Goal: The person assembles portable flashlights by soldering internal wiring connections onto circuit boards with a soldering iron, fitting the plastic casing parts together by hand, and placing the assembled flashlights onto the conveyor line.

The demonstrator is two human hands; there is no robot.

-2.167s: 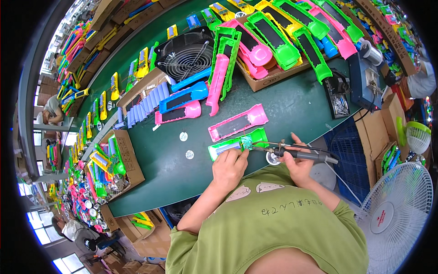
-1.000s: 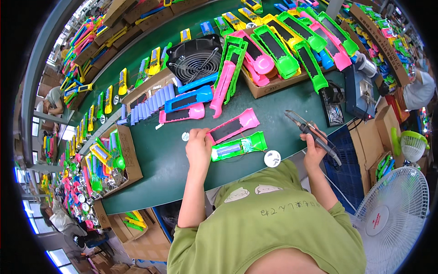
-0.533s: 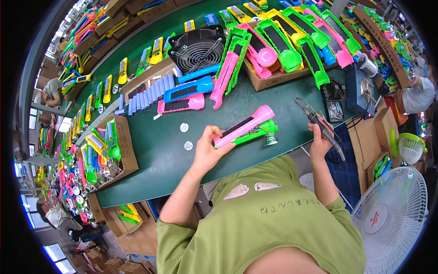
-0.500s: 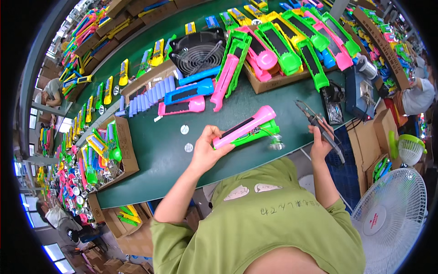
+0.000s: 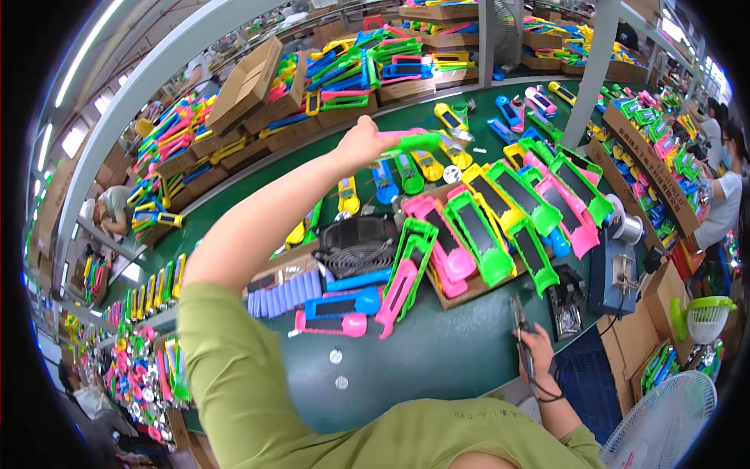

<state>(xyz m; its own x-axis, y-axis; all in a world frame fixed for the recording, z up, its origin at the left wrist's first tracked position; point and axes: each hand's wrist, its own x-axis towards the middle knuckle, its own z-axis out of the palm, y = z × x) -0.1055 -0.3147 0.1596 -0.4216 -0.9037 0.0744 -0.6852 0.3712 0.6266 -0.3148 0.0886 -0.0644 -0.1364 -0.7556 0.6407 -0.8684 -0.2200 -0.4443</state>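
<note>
The left hand [image 5: 361,144] now grips the green-and-pink casing [image 5: 414,141], lifted off the bench [image 5: 437,352] — stretched far beyond the fan [image 5: 355,246]. The right hand [image 5: 537,349] stays closed on the soldering iron [image 5: 522,344] — that piece looks finished.

Two hands [image 5: 361,146], two silver discs [image 5: 335,356], one black fan [image 5: 357,246].

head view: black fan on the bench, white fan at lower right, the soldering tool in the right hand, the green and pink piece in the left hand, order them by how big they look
1. white fan, partly cut off by the rim
2. black fan
3. green and pink piece in the left hand and soldering tool in the right hand look alike; the fisheye makes this unsure.
</note>
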